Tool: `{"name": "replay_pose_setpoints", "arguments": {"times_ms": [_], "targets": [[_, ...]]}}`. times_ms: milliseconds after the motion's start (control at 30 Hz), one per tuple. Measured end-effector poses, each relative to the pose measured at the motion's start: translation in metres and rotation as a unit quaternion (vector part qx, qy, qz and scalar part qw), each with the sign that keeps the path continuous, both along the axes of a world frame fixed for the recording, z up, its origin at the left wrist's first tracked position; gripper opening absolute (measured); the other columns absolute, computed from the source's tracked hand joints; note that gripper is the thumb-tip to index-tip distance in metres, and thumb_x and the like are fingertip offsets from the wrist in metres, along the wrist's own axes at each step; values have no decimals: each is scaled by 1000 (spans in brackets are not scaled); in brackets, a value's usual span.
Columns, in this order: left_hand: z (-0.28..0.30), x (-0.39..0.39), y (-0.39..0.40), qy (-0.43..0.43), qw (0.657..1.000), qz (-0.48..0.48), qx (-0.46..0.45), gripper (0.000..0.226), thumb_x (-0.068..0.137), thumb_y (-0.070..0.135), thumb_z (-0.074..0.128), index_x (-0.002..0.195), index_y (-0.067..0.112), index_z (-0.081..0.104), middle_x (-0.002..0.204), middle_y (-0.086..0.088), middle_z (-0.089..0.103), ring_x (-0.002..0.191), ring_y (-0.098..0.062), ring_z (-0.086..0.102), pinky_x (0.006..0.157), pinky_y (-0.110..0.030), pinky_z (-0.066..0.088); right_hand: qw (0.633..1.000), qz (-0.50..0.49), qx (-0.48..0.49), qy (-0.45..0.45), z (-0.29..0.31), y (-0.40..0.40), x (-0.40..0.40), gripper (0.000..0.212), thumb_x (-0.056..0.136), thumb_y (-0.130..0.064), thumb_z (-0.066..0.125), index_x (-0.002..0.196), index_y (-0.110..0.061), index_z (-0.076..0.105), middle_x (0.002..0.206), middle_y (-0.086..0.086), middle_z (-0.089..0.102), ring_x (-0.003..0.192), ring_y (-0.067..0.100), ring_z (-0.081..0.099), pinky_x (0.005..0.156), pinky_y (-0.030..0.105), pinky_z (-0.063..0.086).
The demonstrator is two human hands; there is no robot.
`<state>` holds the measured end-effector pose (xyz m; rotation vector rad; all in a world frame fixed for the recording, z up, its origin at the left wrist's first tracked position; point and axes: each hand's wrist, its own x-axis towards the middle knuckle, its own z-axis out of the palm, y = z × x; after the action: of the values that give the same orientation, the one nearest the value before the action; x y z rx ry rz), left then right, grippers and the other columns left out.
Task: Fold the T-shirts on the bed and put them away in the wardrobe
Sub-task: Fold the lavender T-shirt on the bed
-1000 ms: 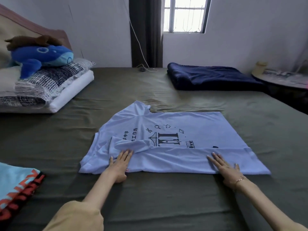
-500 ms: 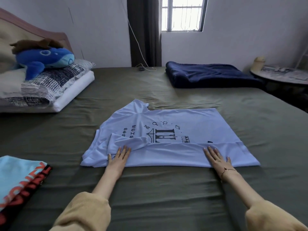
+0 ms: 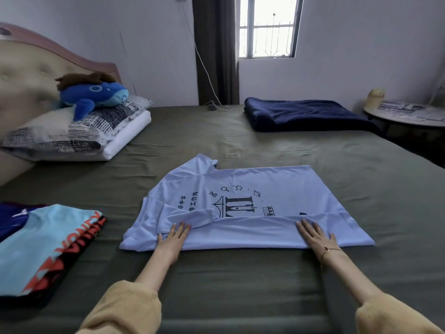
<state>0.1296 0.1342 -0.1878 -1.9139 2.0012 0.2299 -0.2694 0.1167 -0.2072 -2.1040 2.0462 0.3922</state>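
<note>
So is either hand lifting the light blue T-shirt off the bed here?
No, the left hand and right hand both lie flat with straight fingers on the T-shirt, which lies on the bed.

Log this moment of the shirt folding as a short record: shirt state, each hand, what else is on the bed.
shirt: light blue T-shirt flat on the bed, near edge and one sleeve folded over the print
left hand: left hand flat on the folded sleeve end
right hand: right hand flat on the folded edge
other shirts: folded stack at left
far side: navy blanket, blue whale plush on pillows
</note>
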Motion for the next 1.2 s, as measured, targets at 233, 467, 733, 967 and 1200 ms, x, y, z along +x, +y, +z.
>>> {"name": "replay_pose_setpoints", "arguments": {"times_ms": [233, 467, 733, 967, 1200], "targets": [[0, -3, 62, 2, 1000, 6, -11, 85, 90, -16, 32, 149, 20, -17, 157, 2, -21, 146, -20, -14, 116, -53, 8, 1000, 11, -6, 23, 10, 58, 2, 102, 83, 9, 53, 148, -23, -18, 156, -3, -19, 146, 20, -9, 114, 50, 8], [-5, -2, 102, 8, 1000, 4, -26, 84, 91, -14, 32, 149, 20, -18, 157, 1, -21, 145, -21, -15, 116, -53, 6, 999, 14, -11, 31, 5, 98, 1, 99, 84, 11, 50, 148, -24, -17, 156, -4, -19, 146, 22, -9, 114, 51, 9], [-7, 0, 120, 8, 1000, 8, -20, 83, 93, -7, 37, 149, 21, -17, 157, 1, -22, 145, -21, -15, 116, -52, 5, 999, 17, 5, 44, -1, 115, 1, 101, 85, 8, 53, 147, -24, -20, 155, -2, -22, 145, 25, -12, 114, 54, 9], [21, -17, 102, -44, 994, 0, -104, 50, 91, 7, 48, 138, 18, 33, 143, -3, 35, 137, -17, 29, 114, -55, 9, 995, 20, -51, 88, 26, 101, 16, 61, 87, -4, 55, 141, -17, 30, 147, 4, 30, 138, 19, 28, 109, 50, 25], [27, -45, 58, -21, 983, -30, -178, 29, 93, 10, 45, 120, 14, 51, 126, -4, 52, 123, -21, 44, 103, -39, 31, 994, 24, -102, 39, 39, 66, 35, 33, 94, -5, 34, 121, -14, 52, 125, 5, 50, 118, 22, 51, 90, 34, 43]]}}
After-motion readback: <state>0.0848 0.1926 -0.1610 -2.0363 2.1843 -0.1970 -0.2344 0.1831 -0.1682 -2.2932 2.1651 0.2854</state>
